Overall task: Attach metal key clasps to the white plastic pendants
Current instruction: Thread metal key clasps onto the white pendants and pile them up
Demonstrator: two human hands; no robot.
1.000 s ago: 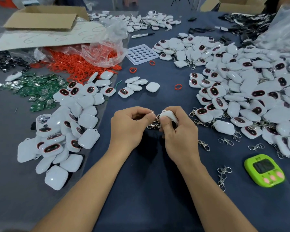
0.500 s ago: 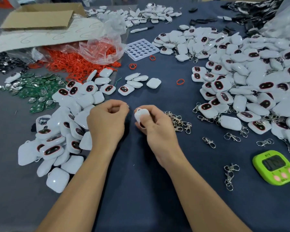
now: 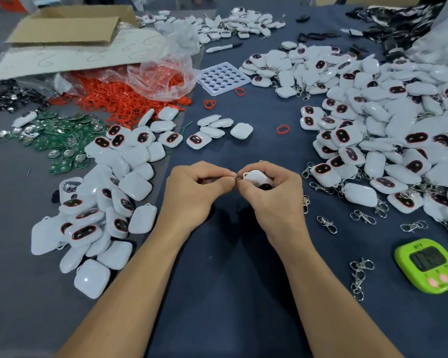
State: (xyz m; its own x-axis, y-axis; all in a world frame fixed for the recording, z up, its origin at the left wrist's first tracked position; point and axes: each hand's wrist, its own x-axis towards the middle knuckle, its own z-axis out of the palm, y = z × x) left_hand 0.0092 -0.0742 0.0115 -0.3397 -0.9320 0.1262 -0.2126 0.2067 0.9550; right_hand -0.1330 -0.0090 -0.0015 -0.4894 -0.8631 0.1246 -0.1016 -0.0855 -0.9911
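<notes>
White pendant is gripped in the right hand at mid-table. Left hand pinches a clasp at its loop, probably not hooked yet. Right pile is mostly clasped, left pile bare, loose clasps waiting. Plenty left.

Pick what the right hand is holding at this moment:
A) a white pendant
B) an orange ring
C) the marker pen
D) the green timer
A: the right hand has its fingers curled round a white pendant, meeting the metal clasp that the left hand pinches.
</notes>
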